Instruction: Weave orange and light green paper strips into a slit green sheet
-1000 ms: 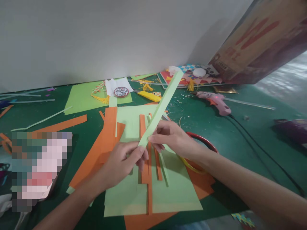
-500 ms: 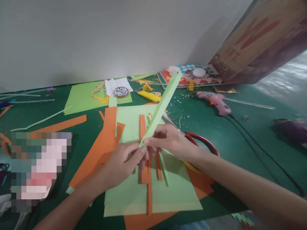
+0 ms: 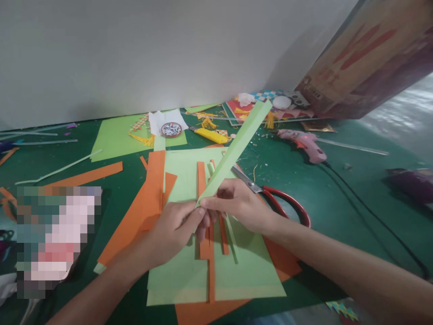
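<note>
A folded light-green paper strip slants up and to the right, its lower end pinched between my two hands. My left hand grips that end with thumb and fingers. Close against it, my right hand holds the strip's edge, thumb on the paper and fingers curled behind. Beneath them lie light-green paper sheets, with narrow orange paper strips on top. Red-handled scissors rest just beyond my right hand, partly hidden by it. Wider orange paper spreads out left of the sheets.
A pink glue gun with its cord lies at the right. A yellow utility knife and a round patterned piece are at the back. A pixelated object sits at the left. A brown bag stands back right.
The upper end of the green strip has swung to the right and shows more of its face. My right hand has shifted slightly; both hands keep their pinch.
</note>
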A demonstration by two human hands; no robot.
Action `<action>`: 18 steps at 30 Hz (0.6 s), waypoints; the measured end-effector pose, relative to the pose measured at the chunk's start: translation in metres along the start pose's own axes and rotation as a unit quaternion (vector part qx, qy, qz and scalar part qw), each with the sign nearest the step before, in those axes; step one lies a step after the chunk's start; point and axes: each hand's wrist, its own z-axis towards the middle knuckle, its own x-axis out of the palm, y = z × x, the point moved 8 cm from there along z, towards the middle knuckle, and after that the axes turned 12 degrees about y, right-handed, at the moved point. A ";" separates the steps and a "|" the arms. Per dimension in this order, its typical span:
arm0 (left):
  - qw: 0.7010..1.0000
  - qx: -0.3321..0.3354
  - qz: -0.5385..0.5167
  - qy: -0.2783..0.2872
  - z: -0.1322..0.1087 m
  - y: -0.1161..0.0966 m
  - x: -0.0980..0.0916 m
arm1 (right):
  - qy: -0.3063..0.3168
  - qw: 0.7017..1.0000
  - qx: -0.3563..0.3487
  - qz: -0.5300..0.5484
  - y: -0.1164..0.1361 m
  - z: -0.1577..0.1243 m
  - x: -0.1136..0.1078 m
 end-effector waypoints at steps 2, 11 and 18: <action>1.000 0.000 -0.002 0.000 0.001 0.001 0.001 | -0.002 1.000 0.001 0.009 -0.001 0.000 0.001; 1.000 -0.005 0.018 -0.001 0.000 0.000 -0.002 | -0.017 1.000 -0.009 -0.010 -0.002 0.000 -0.001; 0.999 -0.034 0.012 0.012 -0.002 0.003 -0.001 | -0.027 0.999 -0.037 0.008 0.004 0.001 -0.016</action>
